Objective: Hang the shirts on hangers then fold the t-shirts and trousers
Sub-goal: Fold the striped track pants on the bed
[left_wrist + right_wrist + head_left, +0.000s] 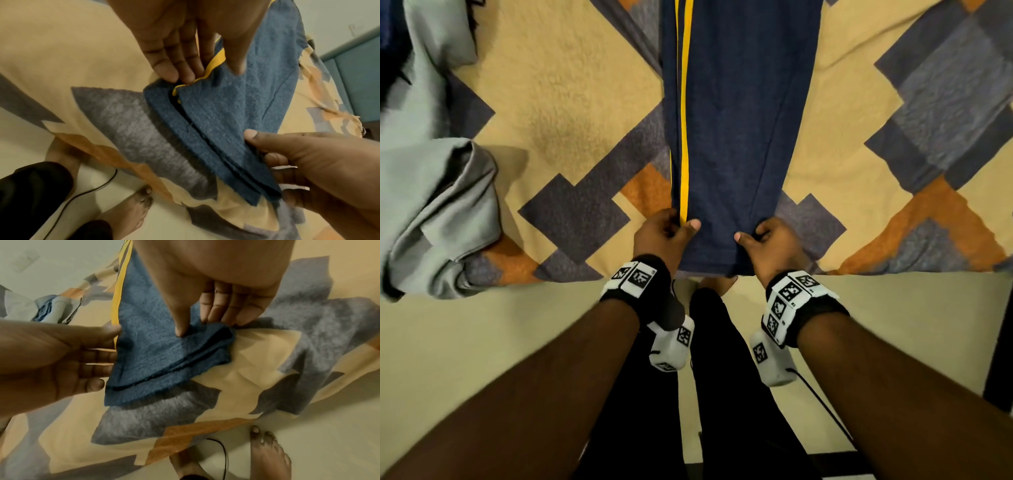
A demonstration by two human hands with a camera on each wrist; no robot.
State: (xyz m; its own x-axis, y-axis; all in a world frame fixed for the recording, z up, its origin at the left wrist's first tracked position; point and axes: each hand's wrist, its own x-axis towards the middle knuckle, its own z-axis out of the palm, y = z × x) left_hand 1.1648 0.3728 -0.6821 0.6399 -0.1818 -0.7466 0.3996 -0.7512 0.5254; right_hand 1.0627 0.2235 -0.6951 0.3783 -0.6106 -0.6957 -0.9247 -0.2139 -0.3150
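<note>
While the navy trousers [739, 120] with a yellow stripe [684, 137] lie flat along the blanket [571, 113] from 12 to 6 o'clock, left hand [664, 233] pinches the hem's 9 o'clock corner, right hand [774, 243] pinches the 3 o'clock corner, grey garment [438, 192] bunched at 9 o'clock.

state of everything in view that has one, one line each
navy trousers: laid flat along the bed, legs stacked, yellow stripe up, hem end held at the bed's edge
left hand: pinching the hem corner on the stripe side
right hand: pinching the other hem corner
grey garment: crumpled in a heap, not folded
patterned blanket: spread over the bed under the clothes
</note>
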